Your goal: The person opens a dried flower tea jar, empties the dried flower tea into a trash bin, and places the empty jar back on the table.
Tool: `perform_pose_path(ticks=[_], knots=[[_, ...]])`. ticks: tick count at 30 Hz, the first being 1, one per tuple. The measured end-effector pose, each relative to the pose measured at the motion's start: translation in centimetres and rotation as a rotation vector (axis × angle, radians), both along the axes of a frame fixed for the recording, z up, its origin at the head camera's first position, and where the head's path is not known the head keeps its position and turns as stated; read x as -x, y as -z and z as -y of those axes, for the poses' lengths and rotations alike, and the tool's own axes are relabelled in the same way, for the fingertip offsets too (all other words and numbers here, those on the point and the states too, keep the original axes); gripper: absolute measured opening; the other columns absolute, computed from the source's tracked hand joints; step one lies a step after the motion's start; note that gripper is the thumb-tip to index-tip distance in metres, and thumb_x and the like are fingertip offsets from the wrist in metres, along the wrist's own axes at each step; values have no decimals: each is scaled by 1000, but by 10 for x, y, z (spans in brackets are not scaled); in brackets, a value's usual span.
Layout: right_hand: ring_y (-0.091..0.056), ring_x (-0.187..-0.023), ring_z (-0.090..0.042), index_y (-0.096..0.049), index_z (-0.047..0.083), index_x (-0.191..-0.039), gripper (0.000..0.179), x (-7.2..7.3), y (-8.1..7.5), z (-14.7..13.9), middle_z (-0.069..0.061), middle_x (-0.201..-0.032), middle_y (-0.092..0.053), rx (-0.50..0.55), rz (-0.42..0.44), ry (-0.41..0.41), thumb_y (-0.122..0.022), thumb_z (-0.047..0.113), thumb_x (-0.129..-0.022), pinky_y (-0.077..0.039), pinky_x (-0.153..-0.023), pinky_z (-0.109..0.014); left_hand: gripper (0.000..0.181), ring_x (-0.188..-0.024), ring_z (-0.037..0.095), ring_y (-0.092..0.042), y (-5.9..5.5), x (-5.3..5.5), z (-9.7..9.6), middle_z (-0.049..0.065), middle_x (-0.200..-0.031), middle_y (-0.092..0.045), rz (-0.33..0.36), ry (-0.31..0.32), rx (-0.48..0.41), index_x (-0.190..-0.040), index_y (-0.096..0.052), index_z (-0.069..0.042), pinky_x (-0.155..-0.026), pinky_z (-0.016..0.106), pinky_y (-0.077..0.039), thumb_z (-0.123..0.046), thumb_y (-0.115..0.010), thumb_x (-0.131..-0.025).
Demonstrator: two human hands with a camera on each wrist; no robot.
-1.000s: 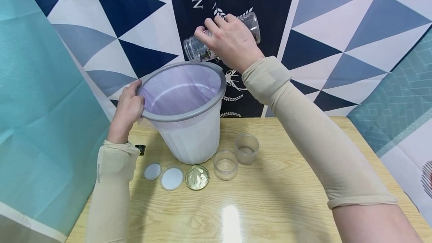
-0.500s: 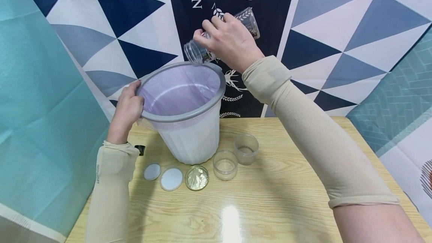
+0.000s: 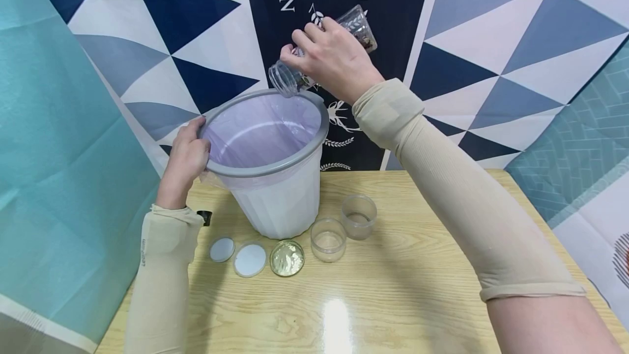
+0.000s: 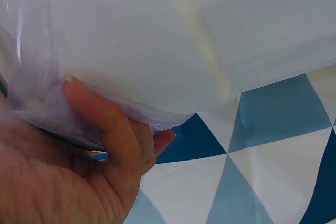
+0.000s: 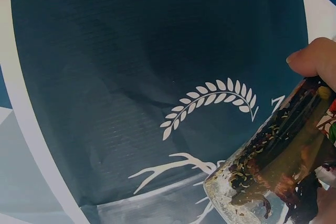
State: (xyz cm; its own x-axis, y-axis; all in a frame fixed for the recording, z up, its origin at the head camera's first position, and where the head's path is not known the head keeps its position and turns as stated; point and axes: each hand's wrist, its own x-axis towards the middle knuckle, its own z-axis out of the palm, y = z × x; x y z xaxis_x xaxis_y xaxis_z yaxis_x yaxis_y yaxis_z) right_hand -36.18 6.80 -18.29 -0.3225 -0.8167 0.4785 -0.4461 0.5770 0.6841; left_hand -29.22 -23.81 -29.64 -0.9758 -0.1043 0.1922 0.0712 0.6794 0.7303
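A white trash bin [image 3: 282, 206] with a grey rim and a thin purple bag [image 3: 267, 135] as liner stands tilted on the wooden table. My left hand [image 3: 187, 149] grips its rim at the left; in the left wrist view, that hand's fingers [image 4: 113, 121] curl over the bag's folded edge. My right hand [image 3: 336, 59] holds a clear jar [image 3: 360, 29] slanted, its threaded mouth low over the bin's far right rim. Dark dried flakes and pieces [image 5: 283, 166] lie along the jar's inside in the right wrist view. The palm hides the jar's middle.
Before the bin lie two white round lids [image 3: 250, 260] and a gold-coloured lid [image 3: 287, 258]. Two clear round cups [image 3: 328, 240] stand to its right. A small black object [image 3: 205, 217] is near the left wrist. Patterned cloth [image 3: 472, 70] hangs close behind.
My right hand has tipped the jar more steeply, its base rising and its mouth dropping slightly toward the bin. The left hand and the bin have stayed in place.
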Motion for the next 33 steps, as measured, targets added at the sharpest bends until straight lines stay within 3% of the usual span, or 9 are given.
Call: perform_pose_path(ticks=[6, 13, 22, 27, 33], knots=[[-65, -109, -40, -55, 9, -128, 39, 1, 4, 1, -21, -120, -64, -67, -13, 32, -48, -11, -95, -53, -101, -53, 74, -148, 46, -31, 2, 1, 0, 31, -164, -28, 13, -7, 2, -163, -26, -2, -124, 61, -24, -3, -36, -90], [-65, -107, -38, -56, 10, -126, 37, 2, 2, 3, -19, -118, -65, -71, -54, 15, -48, -10, -96, -53, -97, -49, 75, -148, 46, -31, 1, 1, 0, 30, -164, -28, 4, -2, 1, -163, -26, -2, -124, 61, -24, -3, -36, -88], [-65, -111, -39, -57, 10, -128, 40, 0, -2, 4, -20, -120, -65, -97, -60, 26, -51, -12, -95, -51, -104, -51, 75, -148, 46, -31, 2, 0, 1, 29, -164, -28, 8, -15, 3, -163, -26, -3, -124, 61, -24, -3, -36, -89], [-65, -108, -37, -58, 10, -128, 41, 0, -3, 5, -19, -119, -65, -99, -77, 13, -48, -13, -96, -51, -102, -49, 75, -148, 47, -31, 2, 0, 1, 30, -165, -27, 9, -15, 8, -164, -25, -3, -124, 62, -24, -3, -35, -90], [-64, -107, -35, -58, 10, -130, 42, 0, -3, 7, -18, -119, -65, -130, -107, 19, -56, -11, -93, -52, -97, -46, 74, -148, 47, -31, 3, -1, 2, 30, -164, -27, 9, -9, 2, -164, -25, -3, -124, 62, -23, -4, -35, -91]])
